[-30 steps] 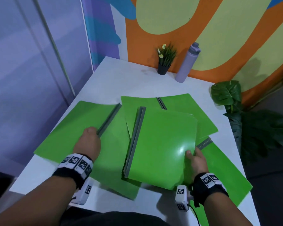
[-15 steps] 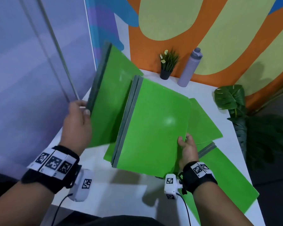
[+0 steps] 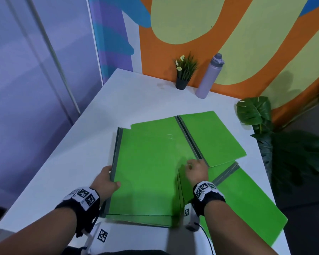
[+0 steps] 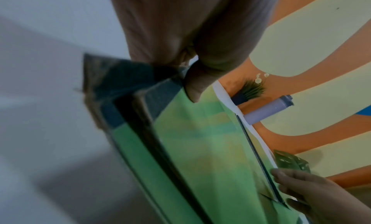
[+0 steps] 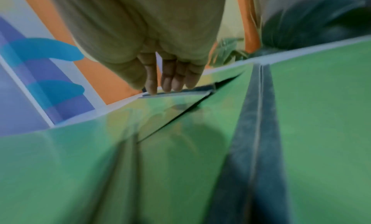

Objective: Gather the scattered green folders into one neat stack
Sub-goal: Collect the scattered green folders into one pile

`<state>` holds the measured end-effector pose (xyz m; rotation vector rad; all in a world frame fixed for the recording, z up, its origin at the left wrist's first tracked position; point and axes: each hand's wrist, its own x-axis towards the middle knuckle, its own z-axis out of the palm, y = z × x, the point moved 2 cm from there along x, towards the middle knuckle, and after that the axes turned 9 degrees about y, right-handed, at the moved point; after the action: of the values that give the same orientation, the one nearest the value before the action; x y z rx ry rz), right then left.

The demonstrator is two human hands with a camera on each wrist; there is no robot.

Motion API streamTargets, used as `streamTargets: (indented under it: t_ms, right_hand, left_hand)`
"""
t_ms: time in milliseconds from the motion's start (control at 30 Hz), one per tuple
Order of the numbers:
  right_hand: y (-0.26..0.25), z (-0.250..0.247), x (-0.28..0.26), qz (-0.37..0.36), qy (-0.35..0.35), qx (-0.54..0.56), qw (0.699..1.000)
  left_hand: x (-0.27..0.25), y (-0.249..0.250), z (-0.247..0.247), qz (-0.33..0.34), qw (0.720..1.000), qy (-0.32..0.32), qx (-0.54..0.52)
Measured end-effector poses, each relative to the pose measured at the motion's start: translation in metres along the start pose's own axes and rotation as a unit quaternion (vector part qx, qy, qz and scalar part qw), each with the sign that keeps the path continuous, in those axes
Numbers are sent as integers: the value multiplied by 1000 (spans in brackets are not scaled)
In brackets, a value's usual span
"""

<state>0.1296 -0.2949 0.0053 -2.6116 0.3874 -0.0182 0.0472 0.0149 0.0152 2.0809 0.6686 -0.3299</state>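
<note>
Two green folders lie as a stack point(image 3: 147, 172) at the front middle of the white table point(image 3: 136, 100), grey spines to the left. My left hand point(image 3: 106, 178) grips those spines, thumb point(image 4: 192, 87) on top, fingers underneath. Behind and partly under the stack lies a folder point(image 3: 210, 137) with its grey spine point(image 3: 190, 142) slanting toward me. My right hand point(image 3: 195, 167) reaches over the stack, and its straight fingertips point(image 5: 170, 86) touch the near end of that spine. Another folder point(image 3: 247, 203) lies at the front right, partly beyond the table edge.
A small potted plant point(image 3: 183, 74) and a purple bottle point(image 3: 208, 76) stand at the back against the painted wall. A large leafy plant point(image 3: 254, 111) stands off the table's right edge. The table's left half shows bare white surface.
Half a second ago both hands held folders in the air. Now the two lie stacked on the table, and my right hand has let go and moved to the rear folder's spine.
</note>
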Motion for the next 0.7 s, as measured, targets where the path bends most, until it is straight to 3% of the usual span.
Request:
streamTargets:
  t_ms: [67,167,233,333,567,633,700]
  right_hand:
    - [14,-12,13,14,47,-71,996]
    - [33,-25,25,142,29,-82,986]
    - [41,-25,29,220,-7,-39,975]
    - [42,-21,33,275,-13,107,955]
    - [23,-20,38,300,91,362,878]
    - [17,-28,41,285,106,362,881]
    - [12,-44,45,247,117,309,911]
  left_hand:
    - [5,-6,2,-9,1000,-1,-15]
    - [10,-12,5,-7,999,5,-39]
    - [12,-16,7,-12,998,2,-59]
    - [14,-21,10,-16,996,-7,-84]
    - [16,-20,13,-20,991,-8,-134]
    - [16,-17,12,-13,985,-4,-171]
    - [16,-11,9,-13,977,3,-211]
